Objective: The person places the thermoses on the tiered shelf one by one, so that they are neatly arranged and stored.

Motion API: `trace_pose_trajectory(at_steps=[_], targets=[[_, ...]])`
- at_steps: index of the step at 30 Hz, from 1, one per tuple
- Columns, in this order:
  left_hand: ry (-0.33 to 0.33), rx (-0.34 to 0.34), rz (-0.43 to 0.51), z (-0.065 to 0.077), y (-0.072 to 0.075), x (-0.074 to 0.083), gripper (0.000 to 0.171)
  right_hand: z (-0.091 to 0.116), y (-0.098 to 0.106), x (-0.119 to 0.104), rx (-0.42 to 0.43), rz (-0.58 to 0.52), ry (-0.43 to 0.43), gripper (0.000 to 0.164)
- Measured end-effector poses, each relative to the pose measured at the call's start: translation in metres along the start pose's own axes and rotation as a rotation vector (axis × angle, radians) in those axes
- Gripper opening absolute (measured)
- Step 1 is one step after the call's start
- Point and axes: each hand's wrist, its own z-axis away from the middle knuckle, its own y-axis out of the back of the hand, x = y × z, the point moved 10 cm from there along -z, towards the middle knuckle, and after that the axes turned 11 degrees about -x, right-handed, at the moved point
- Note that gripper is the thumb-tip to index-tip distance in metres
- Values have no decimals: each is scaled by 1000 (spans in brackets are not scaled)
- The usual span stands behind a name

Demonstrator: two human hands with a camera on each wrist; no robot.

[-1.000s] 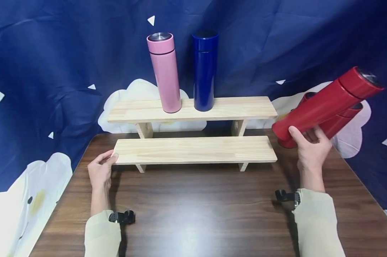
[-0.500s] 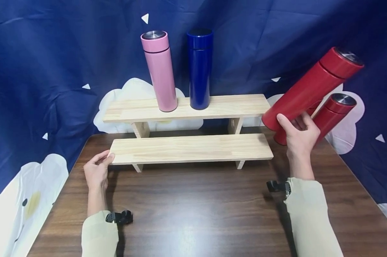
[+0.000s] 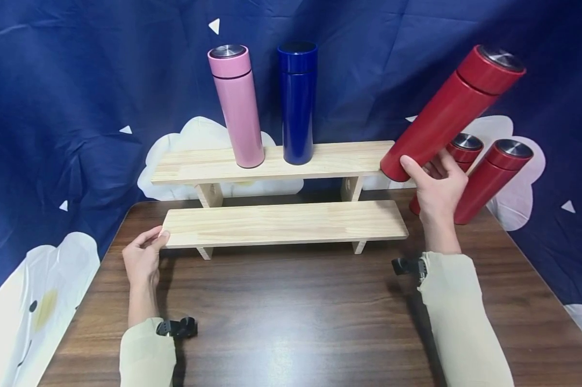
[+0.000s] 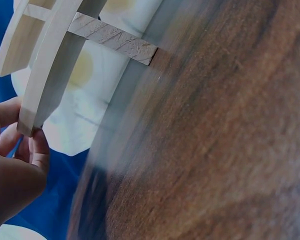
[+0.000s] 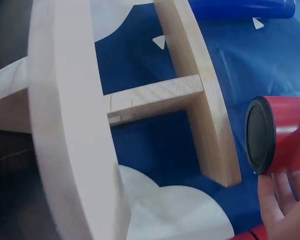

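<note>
My right hand (image 3: 438,188) grips a red thermos bottle (image 3: 445,115) near its base, tilted with its steel lid up and to the right. The bottle's base overlaps the right end of the upper shelf in the head view; the right wrist view shows its black underside (image 5: 260,135) just off that shelf's end. My left hand (image 3: 143,255) pinches the left end of the lower shelf (image 3: 286,223), thumb above and fingers beneath, as the left wrist view shows. On the upper shelf (image 3: 349,158) of the wooden two-tier rack stand a pink thermos (image 3: 237,107) and a dark blue thermos (image 3: 297,105).
Two more red thermoses, one at the far right (image 3: 494,177) and one partly behind my right hand (image 3: 465,150), stand on the brown wooden table (image 3: 281,312). A blue curtain (image 3: 102,70) with white flower shapes hangs right behind the rack.
My right hand has carried the red thermos leftward and up towards the upper shelf, uncovering the red bottles behind it. My left hand keeps its hold on the lower shelf. The head view has shifted slightly.
</note>
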Motion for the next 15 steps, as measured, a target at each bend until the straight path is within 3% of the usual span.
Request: trace_pose_trajectory(at_steps=[15], targets=[[16, -3, -5, -1, -1, -1, 30, -15, -46, 7, -104, 24, 7, 56]])
